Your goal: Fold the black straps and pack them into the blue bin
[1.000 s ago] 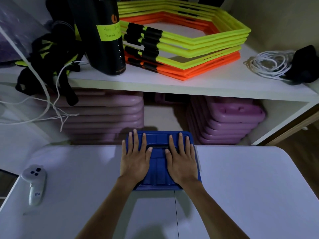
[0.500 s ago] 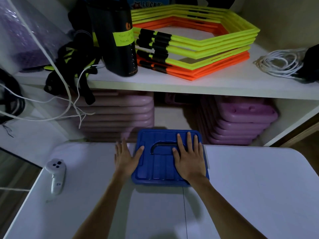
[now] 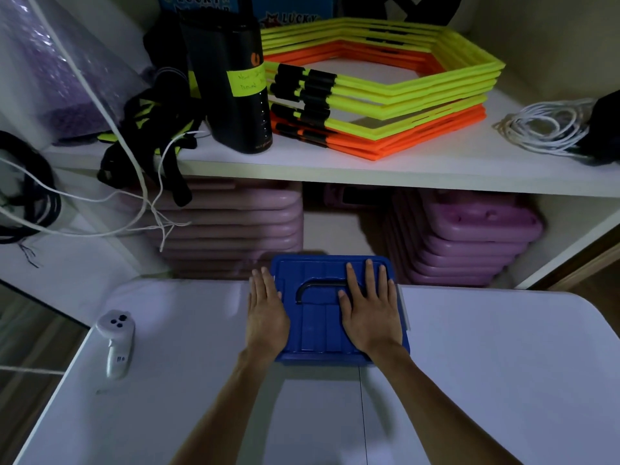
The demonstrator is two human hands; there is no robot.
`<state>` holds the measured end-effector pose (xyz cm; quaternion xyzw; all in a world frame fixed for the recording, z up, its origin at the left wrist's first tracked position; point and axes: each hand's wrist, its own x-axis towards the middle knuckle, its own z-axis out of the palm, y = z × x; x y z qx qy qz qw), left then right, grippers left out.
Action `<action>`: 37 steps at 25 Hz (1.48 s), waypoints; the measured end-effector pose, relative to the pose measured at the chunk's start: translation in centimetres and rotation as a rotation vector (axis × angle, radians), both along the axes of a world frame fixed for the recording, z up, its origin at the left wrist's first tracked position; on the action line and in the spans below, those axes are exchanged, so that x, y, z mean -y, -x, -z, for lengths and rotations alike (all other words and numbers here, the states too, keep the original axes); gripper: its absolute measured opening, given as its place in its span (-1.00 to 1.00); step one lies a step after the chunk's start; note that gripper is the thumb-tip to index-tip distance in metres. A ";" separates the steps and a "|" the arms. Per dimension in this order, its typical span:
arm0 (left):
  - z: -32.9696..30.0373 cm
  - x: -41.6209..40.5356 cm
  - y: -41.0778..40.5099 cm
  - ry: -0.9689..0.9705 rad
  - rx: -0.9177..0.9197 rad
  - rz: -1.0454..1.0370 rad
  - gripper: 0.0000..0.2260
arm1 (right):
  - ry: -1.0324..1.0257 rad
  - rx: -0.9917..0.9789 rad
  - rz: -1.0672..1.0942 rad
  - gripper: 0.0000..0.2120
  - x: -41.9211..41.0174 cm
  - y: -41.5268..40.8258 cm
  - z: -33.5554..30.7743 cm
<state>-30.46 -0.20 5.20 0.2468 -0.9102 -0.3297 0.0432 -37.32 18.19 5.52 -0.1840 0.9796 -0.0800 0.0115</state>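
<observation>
Sliding off the lid, the left hand [image 3: 266,317] now lies along the left edge of the blue bin [image 3: 318,330], fingers straight and together, where a second ago both hands lay flat on top. The right hand [image 3: 370,313] is spread flat on the right half of the lid, thumb touching the dark recessed handle [image 3: 310,286]; neither hand pinches anything. The bin sits at the far edge of the white bench [image 3: 469,380], lid on.

Judging by this, the lid has to come off first: hold the bin down with the right palm and pry at the left rim, lifting evenly so the lid does not jump.

The lid is hard ribbed plastic, rectangular with rounded corners. The black straps [image 3: 151,142], limp webbing with yellow-green trim, hang tangled over the shelf [image 3: 335,169] edge at far left, white cords crossing them.
</observation>
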 end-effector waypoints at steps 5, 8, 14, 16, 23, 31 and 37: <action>-1.3 -0.9 -0.6 0.290 0.087 0.189 -0.23 | -0.009 0.048 -0.001 -0.34 0.0 -0.1 -0.4; -1.1 -1.4 -0.9 0.438 0.134 0.230 -0.20 | 0.021 0.123 -0.039 -0.36 -0.3 0.4 -1.2; -0.4 -1.3 -0.7 0.527 0.135 0.225 -0.26 | 0.483 0.420 0.437 0.15 -4.3 0.1 -1.5; -0.3 -1.2 -0.7 0.538 0.127 0.223 -0.27 | 0.779 0.580 0.535 0.15 -4.4 0.2 -1.6; -0.4 -1.3 -0.6 0.556 0.134 0.229 -0.28 | 0.373 0.113 0.461 -0.30 -2.0 -0.7 -2.9; -0.5 -1.1 -0.6 0.515 0.142 0.244 -0.28 | 0.056 -0.014 0.017 -0.39 0.3 -0.9 -1.3; -0.9 -0.8 0.2 0.482 0.163 0.268 -0.28 | -0.047 0.160 -0.006 -0.36 0.2 -0.2 -2.0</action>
